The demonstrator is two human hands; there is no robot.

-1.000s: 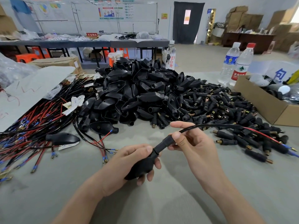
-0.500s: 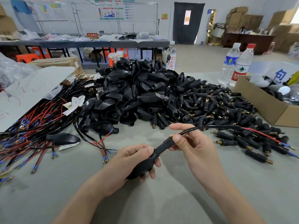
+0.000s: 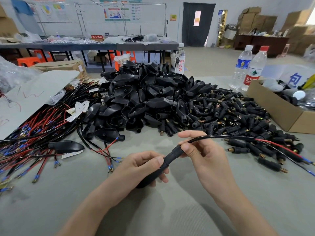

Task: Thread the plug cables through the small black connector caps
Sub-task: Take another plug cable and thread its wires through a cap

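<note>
Plug cable crossed the lower centre of the frame. I saw my left hand curled round its black plug housing and my right hand pinching the connector cap, which was seemingly already threaded on.

My left hand is at the front middle of the bench, wrapped round a plug shell. My right hand is just right of it, pinching the cable, which runs off rightward over the heap of connector caps. Behind my hands rises a pile of plug shells, with the caps spreading to its right. Loose cables lie on the left, a single shell resting on them. A cardboard box stands at the right edge, with a bottle and a second bottle side by side behind its far left corner.
</note>
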